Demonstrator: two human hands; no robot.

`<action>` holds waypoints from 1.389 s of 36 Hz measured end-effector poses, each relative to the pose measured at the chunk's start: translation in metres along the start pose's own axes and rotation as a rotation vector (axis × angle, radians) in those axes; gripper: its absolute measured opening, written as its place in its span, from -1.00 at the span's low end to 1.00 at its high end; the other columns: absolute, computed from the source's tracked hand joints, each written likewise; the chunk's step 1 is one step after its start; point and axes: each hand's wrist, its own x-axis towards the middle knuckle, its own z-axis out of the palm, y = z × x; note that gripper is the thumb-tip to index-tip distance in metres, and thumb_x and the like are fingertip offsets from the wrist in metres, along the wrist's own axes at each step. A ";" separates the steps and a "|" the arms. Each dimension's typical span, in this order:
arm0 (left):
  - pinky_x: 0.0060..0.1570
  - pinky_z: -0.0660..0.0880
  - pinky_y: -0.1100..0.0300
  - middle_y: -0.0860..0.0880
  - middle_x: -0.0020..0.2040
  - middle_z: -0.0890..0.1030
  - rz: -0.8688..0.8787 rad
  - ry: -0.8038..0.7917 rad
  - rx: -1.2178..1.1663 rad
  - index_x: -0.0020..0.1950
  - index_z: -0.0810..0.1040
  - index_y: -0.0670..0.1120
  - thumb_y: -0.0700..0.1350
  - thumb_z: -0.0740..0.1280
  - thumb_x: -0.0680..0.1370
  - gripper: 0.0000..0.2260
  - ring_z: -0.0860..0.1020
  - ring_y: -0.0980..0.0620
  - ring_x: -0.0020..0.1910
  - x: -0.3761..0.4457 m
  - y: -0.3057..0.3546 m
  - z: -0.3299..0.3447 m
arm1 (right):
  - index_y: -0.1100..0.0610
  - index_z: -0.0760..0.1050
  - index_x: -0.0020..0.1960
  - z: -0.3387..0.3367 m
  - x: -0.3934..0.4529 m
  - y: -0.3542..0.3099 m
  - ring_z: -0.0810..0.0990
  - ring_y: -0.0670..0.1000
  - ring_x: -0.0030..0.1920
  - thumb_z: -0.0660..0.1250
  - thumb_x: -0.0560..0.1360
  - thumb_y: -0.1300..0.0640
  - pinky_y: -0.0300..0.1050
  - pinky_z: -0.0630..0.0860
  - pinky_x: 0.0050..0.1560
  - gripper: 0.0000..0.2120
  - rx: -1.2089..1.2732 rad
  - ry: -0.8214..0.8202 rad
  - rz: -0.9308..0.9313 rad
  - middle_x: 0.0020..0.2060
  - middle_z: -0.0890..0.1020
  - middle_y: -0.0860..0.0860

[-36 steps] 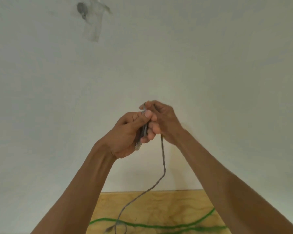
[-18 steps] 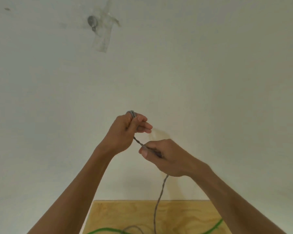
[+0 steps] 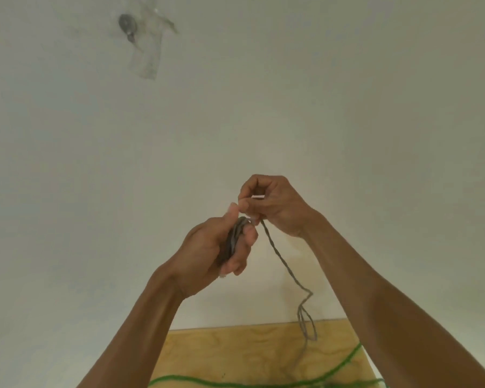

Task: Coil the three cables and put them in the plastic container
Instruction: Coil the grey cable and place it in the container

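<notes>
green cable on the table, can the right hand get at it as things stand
Probably not yet. The right hand is raised and pinching the grey cable, whose coil the left hand holds. The green cable lies uncovered on the wooden table; nothing blocks it.

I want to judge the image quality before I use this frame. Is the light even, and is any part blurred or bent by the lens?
Head view: soft, even light, no glare; a faint shadow on the wall behind the left hand. The right hand and grey cable look slightly soft, the fingertips blurred. The wide lens stretches the forearms toward the lower corners. The green cable on the wooden table is fuzzy.
</notes>
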 end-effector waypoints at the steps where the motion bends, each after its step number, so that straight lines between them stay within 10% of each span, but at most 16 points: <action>1: -0.34 0.40 0.14 -0.08 -0.53 0.41 0.023 -0.041 -0.036 -0.15 0.53 -0.19 0.13 0.09 0.65 -0.55 0.27 -0.06 -0.47 0.000 0.001 0.001 | 0.21 0.56 -0.16 0.004 -0.002 0.007 0.52 0.06 -0.36 0.54 0.37 0.14 -0.10 0.45 -0.33 -0.80 0.074 -0.002 0.015 -0.32 0.57 0.17; 8: -0.30 0.46 -0.01 -0.10 -0.32 0.57 0.204 0.108 0.025 -0.01 0.55 -0.15 0.01 0.15 0.67 -0.71 0.49 -0.08 -0.35 0.016 0.020 -0.010 | 0.01 0.66 -0.21 0.047 -0.036 0.041 0.43 -0.03 -0.52 0.31 0.62 0.15 -0.13 0.42 -0.43 -0.73 0.047 0.066 0.134 -0.43 0.62 -0.01; 12: -0.13 0.52 0.22 -0.07 -0.20 0.69 0.297 0.380 0.371 0.05 0.55 -0.23 -0.05 0.18 0.66 -0.73 0.63 0.01 -0.23 0.024 0.029 -0.033 | 0.13 0.67 0.04 0.053 -0.049 0.044 0.43 0.00 -0.47 0.36 0.59 0.03 -0.19 0.44 -0.42 -0.80 -0.126 0.040 0.173 -0.39 0.62 0.02; 19: -0.09 0.57 -0.01 -0.09 -0.28 0.68 0.095 0.377 0.792 -0.05 0.55 -0.20 0.10 0.14 0.67 -0.60 0.66 -0.08 -0.27 0.020 -0.003 -0.066 | 0.15 0.69 0.02 0.030 -0.042 0.011 0.64 -0.07 -0.31 0.40 0.54 0.16 -0.08 0.61 -0.16 -0.88 -0.407 0.014 0.018 -0.33 0.69 0.01; 25: -0.18 0.36 0.05 -0.17 -0.41 0.54 -0.165 0.124 0.395 -0.12 0.58 -0.18 0.38 -0.17 0.59 -0.23 0.48 -0.08 -0.38 -0.003 -0.022 -0.024 | 0.21 0.63 0.05 0.011 -0.015 -0.015 0.71 -0.03 -0.21 0.47 0.50 0.23 -0.13 0.63 -0.03 -0.85 -0.336 -0.021 -0.049 -0.24 0.72 0.11; 28: -0.22 0.40 0.03 -0.14 -0.49 0.44 -0.116 -0.015 0.087 -0.13 0.56 -0.21 0.28 -0.03 0.64 -0.37 0.41 -0.04 -0.46 -0.006 -0.020 -0.009 | 0.18 0.63 -0.05 0.010 -0.007 0.003 0.52 -0.02 -0.40 0.54 0.42 0.17 -0.21 0.41 -0.40 -0.85 -0.160 0.070 0.022 -0.34 0.67 0.04; 32: -0.14 0.46 -0.05 -0.16 -0.43 0.49 0.056 -0.028 -0.022 -0.03 0.56 -0.23 0.07 0.08 0.65 -0.57 0.44 -0.14 -0.34 -0.001 -0.005 -0.005 | 0.21 0.61 -0.15 0.032 -0.017 0.038 0.47 0.06 -0.44 0.51 0.39 -0.08 -0.05 0.37 -0.36 -0.66 0.142 0.089 0.100 -0.44 0.61 0.11; 35: -0.20 0.47 -0.08 -0.17 -0.32 0.52 0.077 0.023 0.030 0.07 0.52 -0.22 0.07 0.07 0.66 -0.61 0.45 -0.15 -0.29 0.004 0.004 -0.011 | 0.14 0.60 -0.30 0.052 -0.033 0.049 0.38 -0.04 -0.48 0.25 0.52 0.14 -0.11 0.33 -0.43 -0.74 0.140 0.070 0.198 -0.52 0.53 -0.06; 41: -0.33 0.43 0.31 -0.08 -0.25 0.58 0.163 0.314 0.438 0.10 0.50 -0.21 0.09 0.06 0.65 -0.60 0.50 0.04 -0.29 0.011 0.011 -0.028 | 0.12 0.66 -0.01 0.062 -0.044 0.052 0.39 -0.04 -0.47 0.29 0.63 0.03 -0.20 0.36 -0.43 -0.78 -0.154 -0.009 0.278 -0.42 0.57 -0.04; 50: -0.21 0.48 0.13 -0.03 -0.29 0.53 0.081 0.329 0.918 -0.27 0.50 -0.12 0.22 0.05 0.60 -0.49 0.52 0.08 -0.33 0.009 -0.018 -0.044 | 0.13 0.67 -0.09 0.039 -0.032 0.020 0.73 -0.01 -0.16 0.37 0.49 0.26 0.01 0.66 -0.01 -0.89 -0.491 -0.131 0.061 -0.25 0.73 0.02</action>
